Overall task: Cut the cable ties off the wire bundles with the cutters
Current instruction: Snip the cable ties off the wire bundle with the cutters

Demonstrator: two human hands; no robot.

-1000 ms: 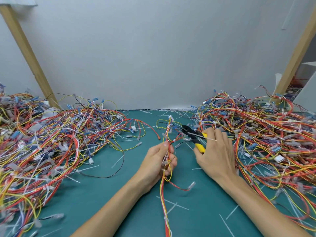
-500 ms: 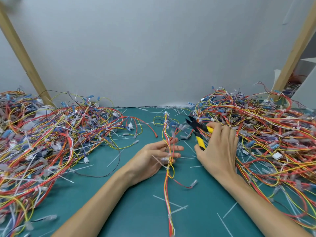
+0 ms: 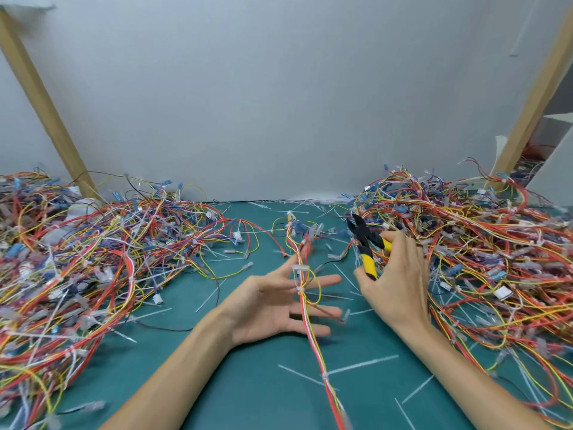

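Note:
A thin bundle of red, yellow and white wires (image 3: 313,333) runs up the middle of the green mat, with a white cable tie (image 3: 325,375) around it near the front. My left hand (image 3: 273,305) lies palm up with its fingers spread, and the bundle passes over the fingers without being gripped. My right hand (image 3: 393,280) holds the black and yellow cutters (image 3: 366,246), jaws pointing away towards the far left, close beside the bundle's upper end.
A big heap of tangled wires (image 3: 77,268) fills the left side and another heap (image 3: 483,256) fills the right. Cut white tie pieces (image 3: 362,364) lie scattered on the green mat (image 3: 248,392). Two slanted wooden posts (image 3: 43,103) and a grey wall stand behind.
My left hand has let go of the wire bundle and opened flat with fingers spread. My right hand has drawn the cutters back to the right and tilted them upward.

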